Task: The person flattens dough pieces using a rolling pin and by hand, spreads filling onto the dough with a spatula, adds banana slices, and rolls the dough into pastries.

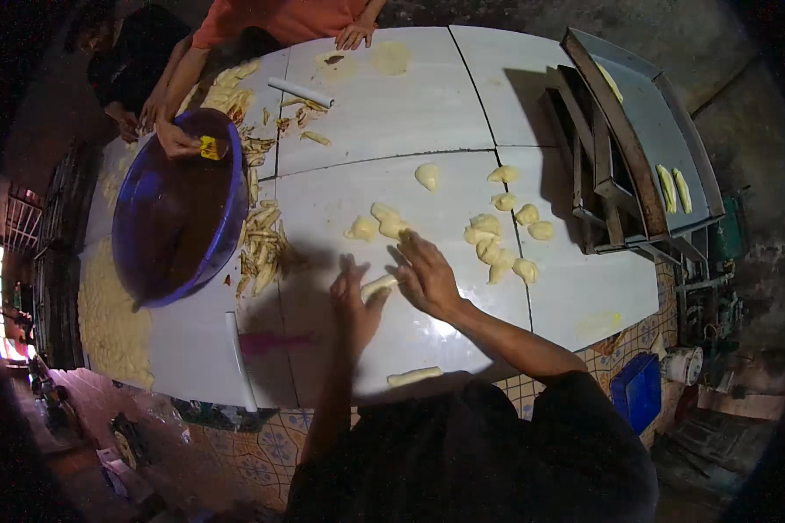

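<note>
- White tiled counter (384,118), spread out in front of the person and carrying nearly everything here.
- Blue-purple tub (236,205) on the counter's left side, with a brown mass inside.
- Stacked metal trays (667,122) at the right; two pale strips (674,190) lie side by side on the top one.
- Pale dough sheet (113,327), along the counter's left edge, near the tub.
- Left hand (355,309) and right hand (429,281), both open with fingers extended, low over the middle of the counter; how firmly either presses is hard to tell from above.
- Heap of pale strips (263,248), just right of the tub.
- Loose cluster of dough lumps (488,235), right of the right hand.
- White rod (241,362), near the counter's near edge.
- Finger-shaped dough roll (414,376), lying alone at that edge.
- Shorter dough piece (379,285), on the counter between the two hands.
- Yellow scraper (209,148), in a co-worker's hand (177,141) over the tub.
</note>
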Demonstrator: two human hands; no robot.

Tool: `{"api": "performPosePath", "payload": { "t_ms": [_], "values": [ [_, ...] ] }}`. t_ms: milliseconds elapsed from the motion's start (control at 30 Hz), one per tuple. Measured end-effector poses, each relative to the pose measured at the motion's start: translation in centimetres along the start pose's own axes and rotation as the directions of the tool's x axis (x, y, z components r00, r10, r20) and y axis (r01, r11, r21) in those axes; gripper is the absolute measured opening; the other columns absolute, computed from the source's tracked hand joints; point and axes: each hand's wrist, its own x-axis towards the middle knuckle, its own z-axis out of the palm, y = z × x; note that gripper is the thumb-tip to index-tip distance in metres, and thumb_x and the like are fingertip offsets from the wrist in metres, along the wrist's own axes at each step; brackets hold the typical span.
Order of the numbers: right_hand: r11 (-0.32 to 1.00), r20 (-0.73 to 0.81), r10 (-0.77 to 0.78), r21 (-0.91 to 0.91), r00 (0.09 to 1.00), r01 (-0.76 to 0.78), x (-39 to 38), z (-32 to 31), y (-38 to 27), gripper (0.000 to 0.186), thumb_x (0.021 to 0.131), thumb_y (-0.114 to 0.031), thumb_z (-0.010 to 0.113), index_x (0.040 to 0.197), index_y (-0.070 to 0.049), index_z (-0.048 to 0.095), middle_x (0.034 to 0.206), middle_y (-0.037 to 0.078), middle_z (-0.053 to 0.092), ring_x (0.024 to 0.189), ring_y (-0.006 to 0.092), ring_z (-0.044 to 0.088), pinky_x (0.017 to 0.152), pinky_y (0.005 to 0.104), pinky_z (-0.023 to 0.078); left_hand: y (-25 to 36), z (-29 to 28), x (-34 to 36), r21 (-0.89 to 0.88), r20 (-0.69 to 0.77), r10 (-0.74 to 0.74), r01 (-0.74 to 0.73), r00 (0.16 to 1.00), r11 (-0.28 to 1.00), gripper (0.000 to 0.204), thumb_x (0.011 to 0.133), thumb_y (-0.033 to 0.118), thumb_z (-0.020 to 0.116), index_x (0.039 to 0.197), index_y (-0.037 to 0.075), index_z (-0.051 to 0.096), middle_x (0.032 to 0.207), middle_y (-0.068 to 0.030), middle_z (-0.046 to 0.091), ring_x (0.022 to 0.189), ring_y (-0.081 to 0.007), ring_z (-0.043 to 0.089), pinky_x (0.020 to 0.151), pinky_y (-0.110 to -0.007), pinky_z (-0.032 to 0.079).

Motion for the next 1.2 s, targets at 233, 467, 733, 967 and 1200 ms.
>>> {"api": "performPosePath", "payload": {
  "t_ms": [233, 467, 733, 967, 1200],
  "values": [
    [0.936, 0.386, 0.074, 0.292, 0.919, -0.198, -2.9, -1.8, -2.1, 0.034, 0.086, 0.0, 0.065, 0.12, 0.0, 0.066, 0.119, 0.018, 0.065, 0.113, 0.0366, 0.06, 0.097, 0.0438, 0.051, 0.9, -1.4, -3.4, -0.077, 0.031, 0.086, -0.084, 0.996, 0.993, 0.053, 0.091, 0.002, 0.066, 0.141, 0.0, 0.05, 0.107, -0.013, 0.069, 0.104, -0.034, 0.065, 0.098, -0.043, 0.05],
    [0.936, 0.658, -0.019, 0.277, 0.753, -0.218, -12.6, -7.2, -4.4, 0.049, 0.083, 0.008, 0.06, 0.132, -0.001, 0.061, 0.13, 0.018, 0.059, 0.126, 0.0338, 0.054, 0.102, 0.0408, 0.05, 3.6, -2.2, -16.5, -0.012, 0.199, 0.08, -0.079, 0.977, 0.997, 0.053, 0.095, 0.015, 0.063, 0.143, -0.002, 0.048, 0.126, -0.0207, 0.063, 0.114, -0.0348, 0.063, 0.101, -0.043, 0.048],
    [0.992, 0.589, -0.052, 0.124, 0.807, -0.026, -13.6, -7.7, -6.8, 0.059, 0.09, -0.02, 0.071, 0.141, 0.002, 0.05, 0.138, 0.019, 0.052, 0.126, 0.0358, 0.052, 0.104, 0.0425, 0.049, 6.1, -3.2, -18.0, 0.034, 0.11, -0.137, 0.134, 0.984, 0.99, 0.046, 0.089, 0.002, 0.061, 0.133, -0.007, 0.054, 0.129, -0.0253, 0.059, 0.119, -0.0412, 0.055, 0.105, -0.046, 0.044],
    [0.946, 0.524, -0.117, 0.317, 0.843, -0.065, -16.2, 0.6, -3.6, 0.037, 0.093, -0.012, 0.055, 0.125, 0.003, 0.064, 0.129, 0.021, 0.058, 0.123, 0.0359, 0.053, 0.111, 0.0424, 0.042, 4.8, -2.1, -14.8, -0.64, 0.332, -0.583, 0.631, 0.742, 0.438, 0.033, 0.093, 0.004, 0.06, 0.124, -0.005, 0.065, 0.117, -0.0165, 0.069, 0.106, -0.029, 0.068, 0.099, -0.04, 0.053],
    [-0.627, 0.737, 0.148, 0.585, 0.659, -0.514, -11.5, -14.1, -1.2, 0.05, 0.108, -0.037, 0.045, 0.144, -0.003, 0.048, 0.125, 0.014, 0.064, 0.099, 0.0196, 0.063, 0.082, 0.0304, 0.057, 7.7, -4.6, -6.4, -0.708, 0.123, -0.269, 0.275, 0.955, 0.65, 0.059, 0.106, 0.021, 0.042, 0.157, -0.002, 0.024, 0.146, -0.0245, 0.047, 0.126, -0.0359, 0.055, 0.099, -0.046, 0.053]
  ]
}}
